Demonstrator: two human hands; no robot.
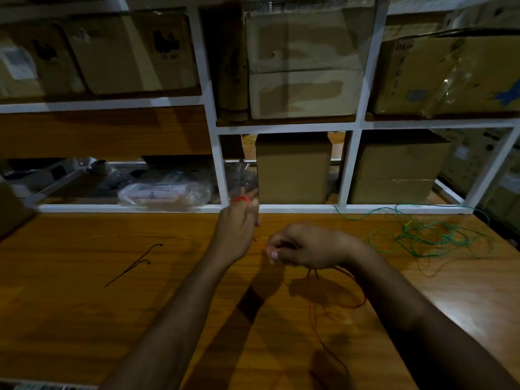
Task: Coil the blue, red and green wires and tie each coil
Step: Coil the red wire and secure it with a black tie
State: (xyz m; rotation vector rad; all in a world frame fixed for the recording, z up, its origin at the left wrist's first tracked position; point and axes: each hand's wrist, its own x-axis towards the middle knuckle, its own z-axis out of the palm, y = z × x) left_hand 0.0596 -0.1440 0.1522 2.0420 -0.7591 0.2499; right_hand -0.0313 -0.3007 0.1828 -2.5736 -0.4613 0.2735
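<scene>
My left hand [237,225] is raised over the wooden table [84,319] near the shelf edge, with turns of red wire [240,200] wrapped around its fingers. My right hand [302,246] is just to the right and nearer, its fingertips pinched on the same red wire. The loose rest of the red wire trails down under my right wrist and across the table towards the front edge. A green wire [427,237] lies in a loose tangle at the table's right. No blue wire is visible.
Two short dark wire pieces [135,264] lie on the table at the left. A white shelf frame [222,164] behind the table holds cardboard boxes [292,170] and a plastic bag [166,192].
</scene>
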